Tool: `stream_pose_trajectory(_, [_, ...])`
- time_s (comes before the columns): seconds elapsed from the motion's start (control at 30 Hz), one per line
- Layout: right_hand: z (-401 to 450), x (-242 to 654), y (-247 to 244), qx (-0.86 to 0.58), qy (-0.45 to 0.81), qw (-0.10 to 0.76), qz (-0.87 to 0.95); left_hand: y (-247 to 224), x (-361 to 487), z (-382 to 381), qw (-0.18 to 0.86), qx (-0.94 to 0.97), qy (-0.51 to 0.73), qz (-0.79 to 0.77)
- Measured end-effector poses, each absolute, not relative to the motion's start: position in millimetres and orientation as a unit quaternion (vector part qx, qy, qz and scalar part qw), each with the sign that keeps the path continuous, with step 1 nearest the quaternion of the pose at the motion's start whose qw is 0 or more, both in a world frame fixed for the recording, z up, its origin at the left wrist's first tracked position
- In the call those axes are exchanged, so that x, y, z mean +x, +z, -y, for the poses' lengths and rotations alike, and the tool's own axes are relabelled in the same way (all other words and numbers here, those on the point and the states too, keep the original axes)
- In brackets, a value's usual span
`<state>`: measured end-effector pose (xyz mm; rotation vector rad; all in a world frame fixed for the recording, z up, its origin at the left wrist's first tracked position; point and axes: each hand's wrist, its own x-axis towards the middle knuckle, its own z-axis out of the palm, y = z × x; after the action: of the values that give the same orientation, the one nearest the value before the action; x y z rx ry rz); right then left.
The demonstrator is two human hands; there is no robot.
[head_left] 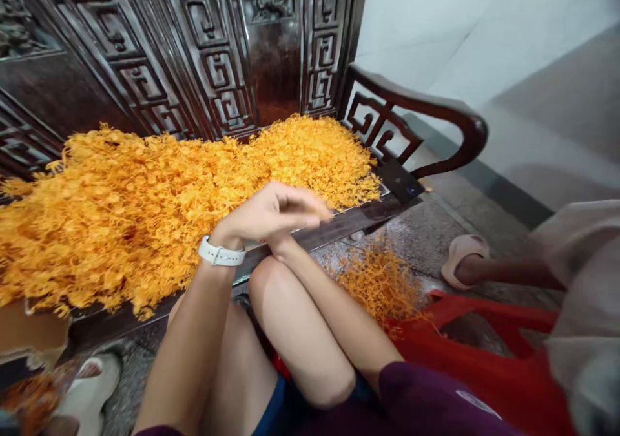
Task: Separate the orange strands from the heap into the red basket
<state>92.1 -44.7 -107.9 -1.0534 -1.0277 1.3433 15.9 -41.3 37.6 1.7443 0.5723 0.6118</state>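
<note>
A large heap of orange strands [159, 197] is spread across the seat of a dark carved wooden bench [368, 213], filling the view from nine to one o'clock. The left hand [274, 215], with a white watch [220, 254] at the wrist, is held at the front edge of the seat near the centre, fingers curled and drawn together as if something fine were pinched; what is gripped, if anything, cannot be told because of blur. The right hand is tucked beneath the left one, only its forearm [329, 313] being seen, so its state cannot be told. A smaller tuft of orange strands [380, 281] lies at four o'clock, just above a red bag [489, 358]. A dark phone [402, 183] rests on the bench corner at two o'clock. Another person's foot in a pale slipper [462, 255] is seen at three o'clock. For the sorting to be done well, small pinches should probably be taken from the heap's near edge, so that strands are separated cleanly and none are spilled over the edge.
</note>
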Motion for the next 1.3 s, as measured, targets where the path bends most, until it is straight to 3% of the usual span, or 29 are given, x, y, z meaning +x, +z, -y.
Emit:
stream_pose_trajectory(0.1, [47.5,93.8,-108.0,-0.375,0.660,0.493,0.425,23.5,30.0,18.9,0.494,0.685,0.419,-0.334])
stream_pose_trajectory(0.3, [43.9,101.2,-106.4,-0.345,0.703,0.512,0.352,15.4,-13.3,5.2,0.412,0.611,0.486,-0.470])
stream_pose_trajectory(0.37, [41.3,104.8,-105.4,-0.333,0.705,0.542,0.315,8.3,-38.1,4.9,0.346,0.621,0.459,-0.533])
stream_pose_trajectory(0.6, [18.7,119.2,-82.4,-0.256,0.722,0.599,0.233,-34.8,-86.6,-0.7,0.212,0.750,0.155,-0.607])
stream_pose_trajectory(0.8, [1.9,128.8,-38.1,-0.225,0.718,0.629,0.198,-44.3,-113.9,-2.1,0.073,0.718,0.108,-0.684])
stream_pose_trajectory(1.3, [-11.5,137.6,12.3,-0.155,0.697,0.644,0.274,-46.2,-143.1,-7.7,0.115,0.628,0.183,-0.748])
